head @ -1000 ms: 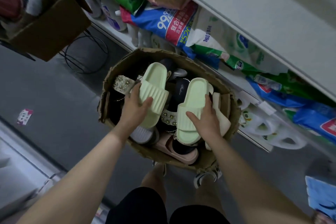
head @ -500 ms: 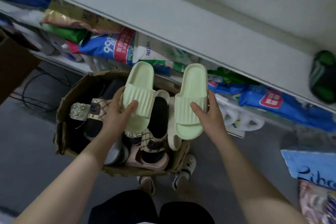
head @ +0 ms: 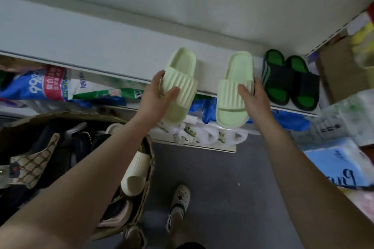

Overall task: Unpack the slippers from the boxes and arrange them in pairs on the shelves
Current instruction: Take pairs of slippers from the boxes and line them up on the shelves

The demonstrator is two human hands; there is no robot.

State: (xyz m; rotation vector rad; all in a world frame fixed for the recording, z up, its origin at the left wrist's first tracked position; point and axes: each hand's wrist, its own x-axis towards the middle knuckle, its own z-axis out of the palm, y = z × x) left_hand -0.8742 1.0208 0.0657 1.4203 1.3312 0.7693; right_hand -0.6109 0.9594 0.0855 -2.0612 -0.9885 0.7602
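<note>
My left hand (head: 155,95) grips one pale green ribbed slipper (head: 181,79) by its strap. My right hand (head: 253,97) grips the matching pale green slipper (head: 234,91). Both slippers hang over the front edge of the white shelf (head: 101,46), heels toward the wall, side by side with a gap between them. A black and green pair of slippers (head: 289,81) stands on the same shelf just to the right. The cardboard box (head: 147,184) at lower left holds several mixed slippers, among them a cream one (head: 135,172) and a patterned beige one (head: 34,166).
Under the shelf lie detergent bags (head: 48,85) and white jugs (head: 202,133). A brown box (head: 340,70) stands at the shelf's right end. Tissue packs (head: 336,159) are stacked at the right. My feet in clogs (head: 180,200) stand on the grey floor.
Both hands have lifted the pale green pair out of the box and carried it up and right to the shelf edge. My view has swung up toward the shelf.
</note>
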